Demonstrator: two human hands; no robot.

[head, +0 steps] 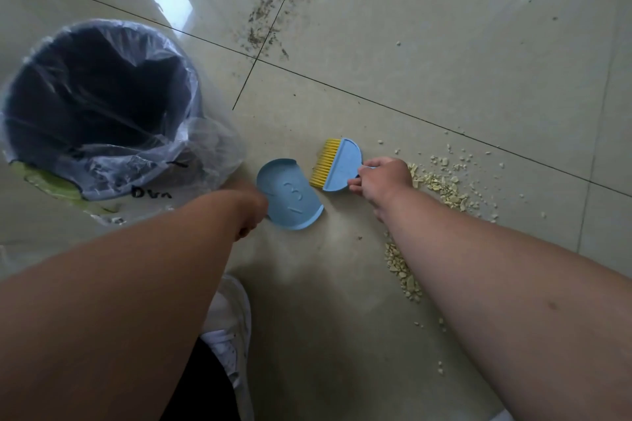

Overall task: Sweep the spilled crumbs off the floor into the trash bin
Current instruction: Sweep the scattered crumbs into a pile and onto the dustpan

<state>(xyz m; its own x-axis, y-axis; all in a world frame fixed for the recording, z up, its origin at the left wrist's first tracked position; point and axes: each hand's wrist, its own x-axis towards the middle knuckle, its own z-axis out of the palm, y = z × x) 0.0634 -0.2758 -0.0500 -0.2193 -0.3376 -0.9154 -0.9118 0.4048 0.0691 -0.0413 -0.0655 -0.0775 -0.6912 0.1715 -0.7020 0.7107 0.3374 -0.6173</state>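
Gripping brush [337,164], right hand [384,181] beside crumbs [441,184]; left hand [251,212] holding dustpan [290,195].

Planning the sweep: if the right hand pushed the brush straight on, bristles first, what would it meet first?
Probably the dustpan, held by the left hand. The right hand points the brush bristles toward it, across bare floor.

Daylight, bright glare streaks on glossy floor tiles [444,44] top-left; soft shadows, wide-angle edge warp, forearms slightly blurred.
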